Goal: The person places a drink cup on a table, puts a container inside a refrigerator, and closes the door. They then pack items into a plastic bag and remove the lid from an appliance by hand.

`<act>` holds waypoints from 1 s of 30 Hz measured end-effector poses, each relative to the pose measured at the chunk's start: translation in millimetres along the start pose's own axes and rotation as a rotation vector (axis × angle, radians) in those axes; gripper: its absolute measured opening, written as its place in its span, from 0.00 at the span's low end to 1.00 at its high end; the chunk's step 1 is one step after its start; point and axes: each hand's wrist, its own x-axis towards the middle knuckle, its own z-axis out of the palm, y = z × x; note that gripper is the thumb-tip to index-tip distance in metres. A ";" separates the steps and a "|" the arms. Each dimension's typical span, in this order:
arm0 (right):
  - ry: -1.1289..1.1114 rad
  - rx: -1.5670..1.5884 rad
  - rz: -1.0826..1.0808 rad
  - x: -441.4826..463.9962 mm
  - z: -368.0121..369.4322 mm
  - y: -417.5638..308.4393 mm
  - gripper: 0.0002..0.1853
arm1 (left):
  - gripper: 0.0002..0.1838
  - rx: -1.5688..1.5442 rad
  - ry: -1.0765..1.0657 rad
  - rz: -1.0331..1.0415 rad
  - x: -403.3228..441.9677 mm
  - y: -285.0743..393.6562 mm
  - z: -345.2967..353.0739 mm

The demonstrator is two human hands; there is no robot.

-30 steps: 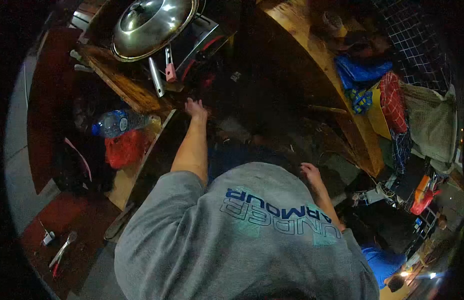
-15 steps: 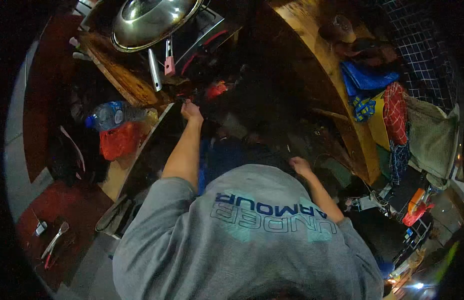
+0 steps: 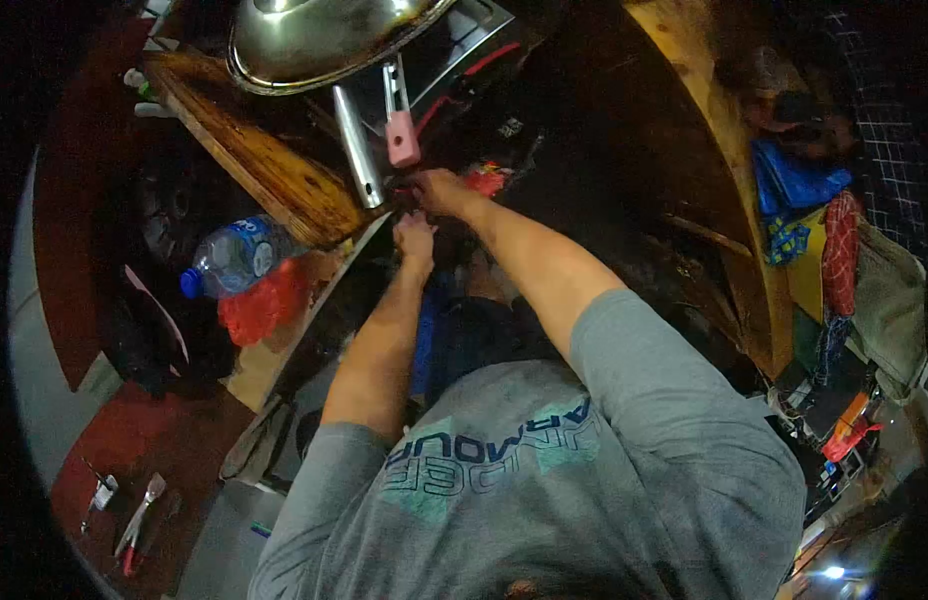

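Note:
My right hand [image 3: 442, 191] is bent over a dark spot just below the pink-ended handle [image 3: 402, 140] and the metal handle [image 3: 357, 145] of the covered pan [image 3: 324, 45]. Close beneath it, my left hand [image 3: 415, 235] has its fingers curled near the tip of the metal handle. Shadow and small size hide what either hand holds, if anything. A small red thing [image 3: 487, 179] shows just right of my right hand.
A wooden board [image 3: 254, 150] slants at the left, above a plastic bottle [image 3: 239, 258] and a red bag [image 3: 264, 305]. Tongs [image 3: 139, 525] lie at the lower left. Blue [image 3: 796, 185] and red checked cloths [image 3: 841, 255] hang at the right.
My right hand has come from beside the body, across to the left and up, near my left hand. The view has shifted, and the pan handles now appear further right.

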 end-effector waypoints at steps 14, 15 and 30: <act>0.047 -0.228 -0.089 -22.9 -21.2 -34.4 0.16 | 0.10 0.030 0.068 0.033 -42.7 61.2 14.8; 0.048 -0.230 -0.092 -22.7 -18.8 -32.1 0.16 | 0.10 0.029 0.069 0.037 -40.7 54.9 12.7; 0.410 0.283 0.101 -7.1 1.3 20.1 0.15 | 0.17 0.097 0.079 0.215 -29.2 70.1 41.3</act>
